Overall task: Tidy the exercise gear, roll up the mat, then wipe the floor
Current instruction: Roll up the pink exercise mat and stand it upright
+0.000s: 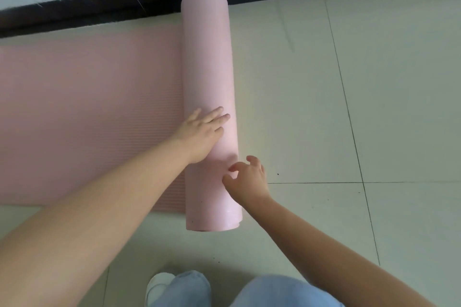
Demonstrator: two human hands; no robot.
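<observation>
Fingers of the left hand [203,136] are lying straight and flat, pressing on the roll [209,87]; ribbed pink foam mat [87,112] is spreading out to its left. That smooth, thick cylinder is lying on the floor [336,107], running up to the dark baseboard [74,15]. Right hand [249,178] is touching the roll's side, fingers loosely curled, gripping nothing. Glossy pale tiles, thin dark joints, are stretching off rightward.

Pink mat [208,97], partly rolled into a thick smooth cylinder lying on the tiled floor [349,107]. Unrolled ribbed part spread flat to the left, far end against the dark skirting [74,11].
</observation>
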